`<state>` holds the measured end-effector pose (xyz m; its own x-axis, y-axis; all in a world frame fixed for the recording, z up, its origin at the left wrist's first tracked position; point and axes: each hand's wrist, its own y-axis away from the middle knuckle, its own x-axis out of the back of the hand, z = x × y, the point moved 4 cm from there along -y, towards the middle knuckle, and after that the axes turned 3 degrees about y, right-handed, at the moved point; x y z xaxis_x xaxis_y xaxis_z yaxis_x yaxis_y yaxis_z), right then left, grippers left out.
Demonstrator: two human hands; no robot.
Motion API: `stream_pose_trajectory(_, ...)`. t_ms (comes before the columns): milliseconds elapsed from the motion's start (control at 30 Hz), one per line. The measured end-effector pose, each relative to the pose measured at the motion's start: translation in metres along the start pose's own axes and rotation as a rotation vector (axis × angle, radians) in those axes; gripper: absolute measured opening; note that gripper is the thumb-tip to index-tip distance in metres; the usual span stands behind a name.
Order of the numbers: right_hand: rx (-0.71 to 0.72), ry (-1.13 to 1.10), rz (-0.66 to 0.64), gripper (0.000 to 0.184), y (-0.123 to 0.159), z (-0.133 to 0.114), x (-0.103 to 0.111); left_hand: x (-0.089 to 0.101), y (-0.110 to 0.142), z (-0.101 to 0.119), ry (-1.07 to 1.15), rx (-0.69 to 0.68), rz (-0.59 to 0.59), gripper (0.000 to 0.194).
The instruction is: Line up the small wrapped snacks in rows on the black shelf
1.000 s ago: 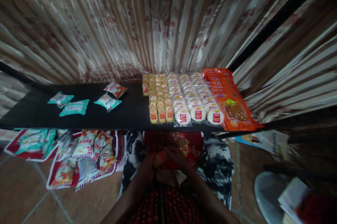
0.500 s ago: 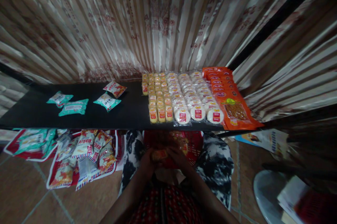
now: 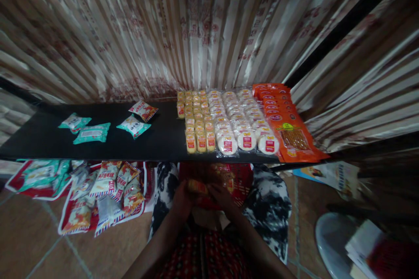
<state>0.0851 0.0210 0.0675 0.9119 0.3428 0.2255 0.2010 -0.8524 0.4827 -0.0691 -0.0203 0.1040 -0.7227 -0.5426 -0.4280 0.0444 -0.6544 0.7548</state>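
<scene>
My left hand [image 3: 181, 200] and my right hand [image 3: 221, 196] meet low in the middle, below the black shelf [image 3: 153, 141]. Between them they hold a small orange-yellow snack pack [image 3: 197, 187], fingers closed on its ends. Under the hands lies a red printed bag [image 3: 234, 178] on my lap. On the shelf above, small yellow packs [image 3: 195, 117] stand in rows, next to round white cakes [image 3: 242, 122] and orange packets [image 3: 286, 128].
Teal snack packs [image 3: 91, 132] and a red-white pack [image 3: 143, 111] lie on the shelf's left part. Bags of mixed snacks [image 3: 104, 196] sit on the tiled floor at left. A grey round object [image 3: 330, 239] and papers are at lower right. Striped curtain behind.
The snack pack in my hands has risen slightly toward the shelf's edge and turned more level. Everything on the shelf stays as it was.
</scene>
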Motion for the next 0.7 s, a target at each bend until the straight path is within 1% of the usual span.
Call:
stream_pose_trajectory(67, 0.005, -0.004, 0.005, 0.046, -0.0010, 0.0025, -0.0010, -0.0012, -0.0027, -0.0025, 0.092, 0.031, -0.028, 0.029)
stream_pose_trajectory(133, 0.008, -0.012, 0.008, 0.047, -0.0015, 0.0045, -0.0020, -0.0018, -0.0040, -0.0026, 0.145, 0.011, -0.057, 0.028)
stream_pose_trajectory(200, 0.004, -0.023, 0.013, 0.048, -0.0013, 0.0063, -0.0026, -0.0022, -0.0033, -0.0012, 0.145, -0.025, -0.081, 0.029)
stream_pose_trajectory(333, 0.002, -0.005, 0.044, 0.055, -0.0001, 0.0093, -0.0019, -0.0042, 0.0007, 0.0006, 0.114, -0.040, -0.108, 0.024)
stream_pose_trajectory(467, 0.011, 0.010, 0.055, 0.057, 0.0010, 0.0110, -0.0007, -0.0071, 0.0019, 0.0019, 0.145, -0.059, -0.160, 0.026)
stream_pose_trajectory(567, 0.018, 0.013, 0.048, 0.053, 0.0031, 0.0088, -0.0004, -0.0064, -0.0001, 0.0003, 0.170, -0.016, -0.138, 0.022)
stream_pose_trajectory(700, 0.036, 0.018, 0.053, 0.050, 0.0068, 0.0041, -0.0016, -0.0034, -0.0037, -0.0028, 0.141, 0.035, -0.079, 0.018)
